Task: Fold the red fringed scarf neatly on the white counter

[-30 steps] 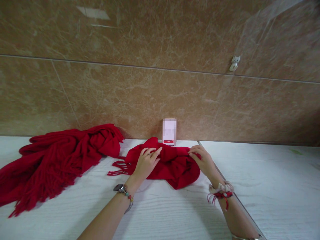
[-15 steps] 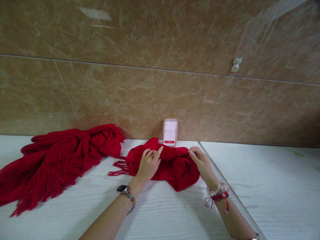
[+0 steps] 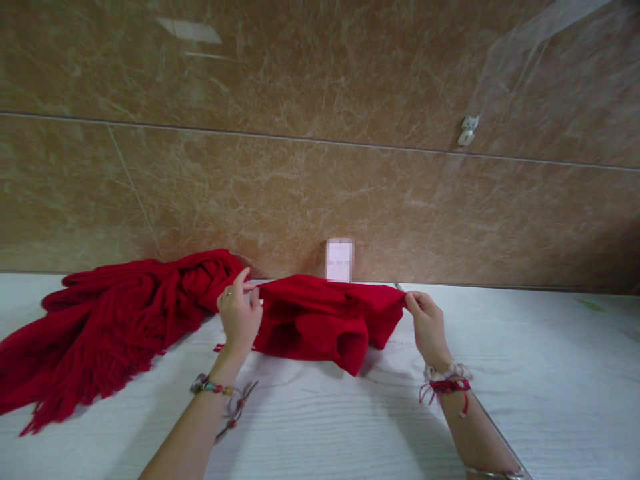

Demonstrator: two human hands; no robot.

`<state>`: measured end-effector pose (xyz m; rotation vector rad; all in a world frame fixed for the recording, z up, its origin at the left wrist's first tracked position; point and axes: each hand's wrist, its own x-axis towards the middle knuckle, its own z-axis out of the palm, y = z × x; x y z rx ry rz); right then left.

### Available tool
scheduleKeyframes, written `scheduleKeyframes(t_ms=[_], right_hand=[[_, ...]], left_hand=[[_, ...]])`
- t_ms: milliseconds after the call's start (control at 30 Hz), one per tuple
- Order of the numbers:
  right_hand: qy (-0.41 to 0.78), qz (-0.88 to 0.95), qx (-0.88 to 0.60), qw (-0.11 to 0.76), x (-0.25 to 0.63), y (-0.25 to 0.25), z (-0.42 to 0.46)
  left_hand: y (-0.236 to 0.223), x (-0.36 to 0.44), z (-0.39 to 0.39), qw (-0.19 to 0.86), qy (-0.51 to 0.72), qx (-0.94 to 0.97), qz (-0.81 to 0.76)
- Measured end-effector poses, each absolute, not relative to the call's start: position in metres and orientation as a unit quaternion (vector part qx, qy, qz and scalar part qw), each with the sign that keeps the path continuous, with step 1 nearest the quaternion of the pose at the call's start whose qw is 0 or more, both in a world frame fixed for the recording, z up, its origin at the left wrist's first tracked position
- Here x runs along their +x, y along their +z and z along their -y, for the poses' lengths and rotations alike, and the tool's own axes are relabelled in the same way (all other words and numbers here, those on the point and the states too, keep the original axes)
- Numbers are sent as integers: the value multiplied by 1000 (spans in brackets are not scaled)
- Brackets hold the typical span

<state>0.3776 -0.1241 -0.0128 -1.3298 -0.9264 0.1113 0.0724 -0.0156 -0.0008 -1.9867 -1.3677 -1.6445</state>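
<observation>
A crumpled red scarf (image 3: 320, 320) is stretched between my two hands, its upper edge lifted and its lower folds on the white table. My left hand (image 3: 240, 313) pinches the scarf's left corner between thumb and fingers, with the index finger raised. At the opposite corner, my right hand (image 3: 427, 327) grips the edge with thumb and fingertips. A bit of fringe shows below my left hand; the rest of that end is hidden behind it. Another red fringed scarf (image 3: 135, 320) lies heaped at the left, close to my left hand.
Behind the held scarf, a phone (image 3: 339, 259) leans upright against the brown marbled wall (image 3: 280, 187), its lower part covered by the cloth. A small white cat-shaped hook (image 3: 469, 131) is on the wall. The white table (image 3: 540, 373) has a seam near my right arm.
My left hand has moved left from the scarf's middle to its left corner, and my right hand slightly right. The scarf's upper edge is now raised and pulled wide, covering the phone's base.
</observation>
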Motion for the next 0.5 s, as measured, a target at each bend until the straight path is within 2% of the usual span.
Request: scheduleKeyframes(t_ms=[133,233,400,500], right_hand=[[108,393,-593,694,381,-20,121],[152,421,-615,649,380,-27,117],[49,492,-678,544,375,-27,116],[20,588,-626,513,372,-19,122]], left_hand=[[-1,63,8,53,-575,-654,488],[-6,69,9,54,-524,-695,489],[-11,83,16,157,-460,-756,438],[-12,84,19,148,-425,-832,323]])
